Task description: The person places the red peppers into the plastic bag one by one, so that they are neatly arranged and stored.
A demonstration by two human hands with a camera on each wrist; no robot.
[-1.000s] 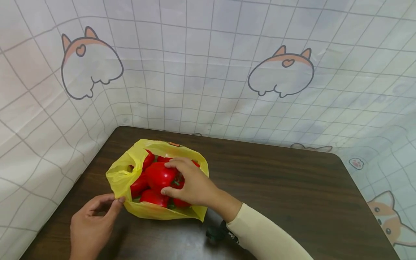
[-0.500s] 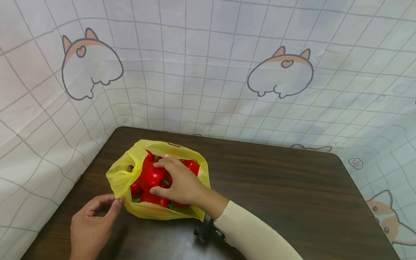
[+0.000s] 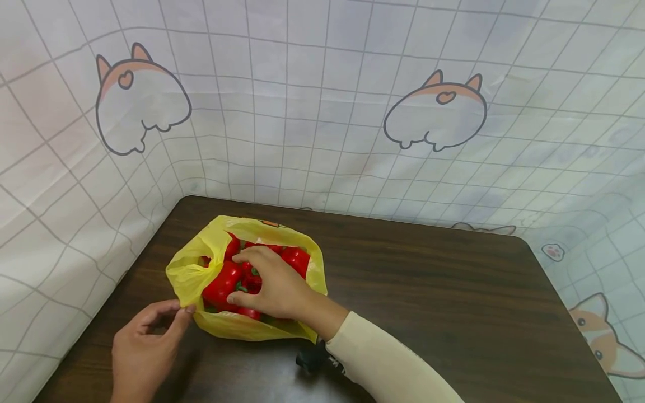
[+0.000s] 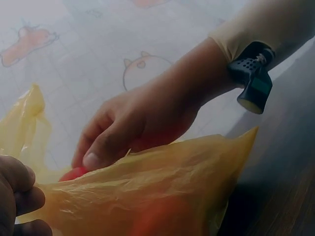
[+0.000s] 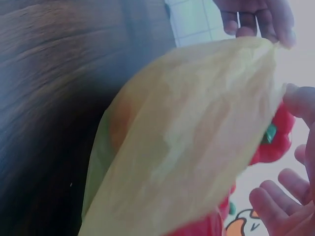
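Observation:
A yellow plastic bag point(image 3: 247, 331) lies on the table with its mouth open, holding several red bell peppers point(image 3: 295, 258). My left hand point(image 3: 147, 348) pinches the bag's near left rim between thumb and fingers. Inside the mouth, my right hand point(image 3: 279, 288) reaches over the peppers with thumb and fingers spread. Just beyond those fingertips sits one bell pepper point(image 3: 220, 286), its green stem towards the palm. The right wrist view shows a pepper point(image 5: 284, 140) near the right thumb, with the other fingers apart from it. Thin yellow plastic hides the lower peppers.
The dark wooden table point(image 3: 428, 296) extends to the right of the bag. A white grid-patterned curtain point(image 3: 332, 112) with cartoon corgis hangs behind and at both sides. A black camera mount point(image 3: 312, 358) is on the right wrist, close to the bag's near right corner.
My right hand has moved left and carried a bell pepper to the bag's left side, then loosened from it. Peppers on the right are uncovered. The left hand keeps its pinch.

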